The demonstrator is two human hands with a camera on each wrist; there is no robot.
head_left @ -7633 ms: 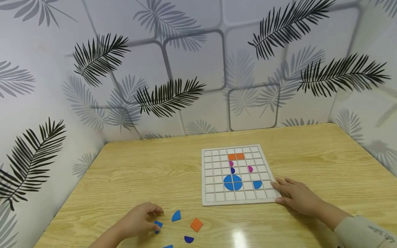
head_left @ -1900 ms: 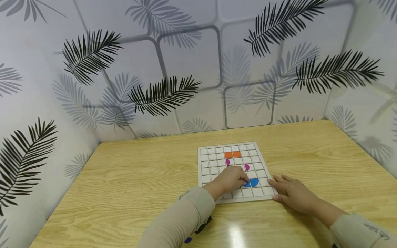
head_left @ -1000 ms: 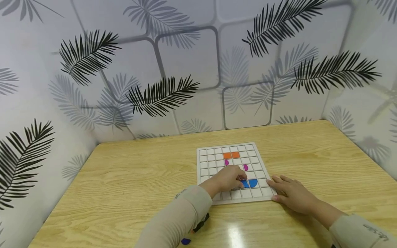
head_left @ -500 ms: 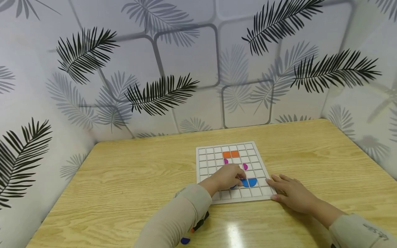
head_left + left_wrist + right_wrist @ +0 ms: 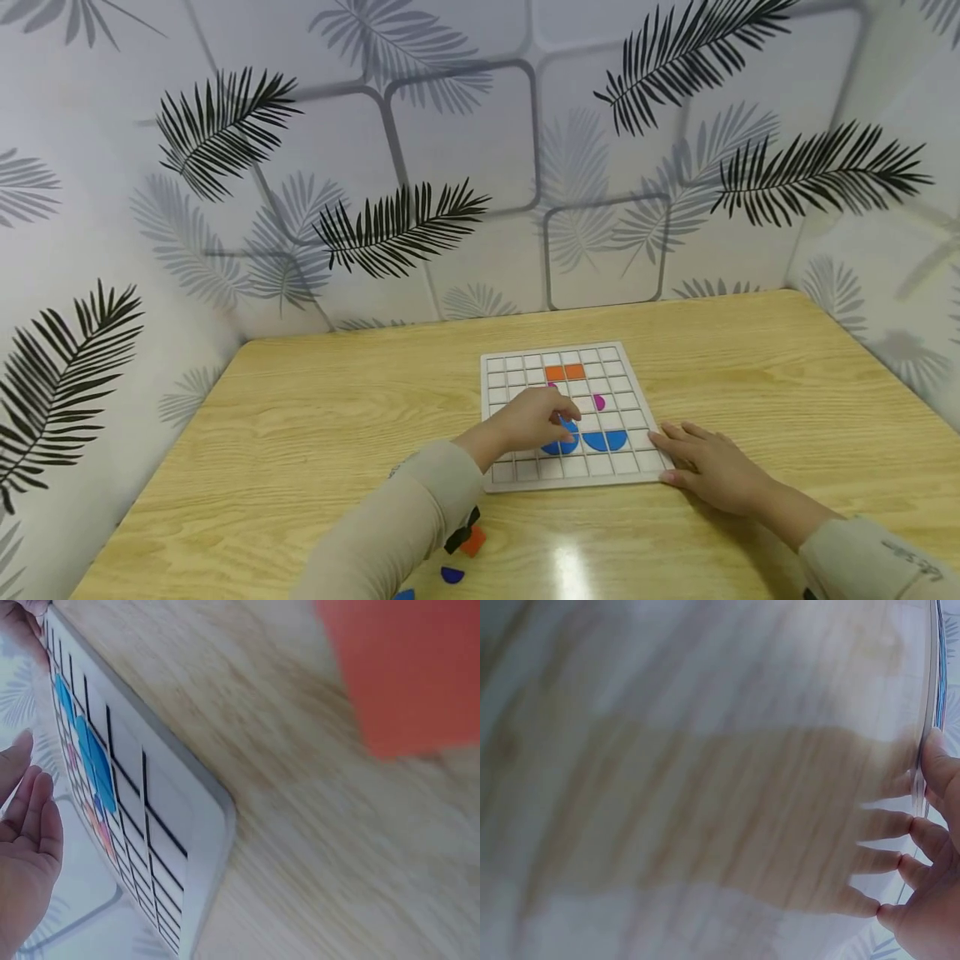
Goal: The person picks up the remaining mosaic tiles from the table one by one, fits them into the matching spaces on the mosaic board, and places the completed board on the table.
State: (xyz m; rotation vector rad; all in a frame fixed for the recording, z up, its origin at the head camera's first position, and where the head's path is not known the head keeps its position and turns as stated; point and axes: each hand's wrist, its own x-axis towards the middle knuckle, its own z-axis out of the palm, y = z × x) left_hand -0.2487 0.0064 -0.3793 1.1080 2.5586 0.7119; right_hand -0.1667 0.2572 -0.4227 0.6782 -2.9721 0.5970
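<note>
A white grid board (image 5: 503,473) lies on the wooden table. My left hand (image 5: 528,418) hovers over its middle, with nothing between its loosely bent fingers; in the left wrist view that hand (image 5: 30,855) appears apart from the board. Below the fingertips, a round of blue pieces (image 5: 552,448) is partly covered. To its right, two blue quarter-circles (image 5: 604,441) form a half-round. Two orange squares (image 5: 564,372) sit near the top, and a magenta half-circle (image 5: 599,402) sits right of the hand. My right hand (image 5: 712,467) touches the board's right edge, fingers extended.
On the table near the left sleeve are a loose orange square (image 5: 473,541), a dark blue half-circle (image 5: 452,575) and a blue piece (image 5: 405,595) at the frame's bottom. A black strap (image 5: 462,531) is on the left wrist. A leaf-patterned wall stands behind the table.
A blue piece that my left hand touched on the table earlier is gone from there; a second blue quarter now adjoins the first. The left hand has just drawn left off it. Right hand stays put.
</note>
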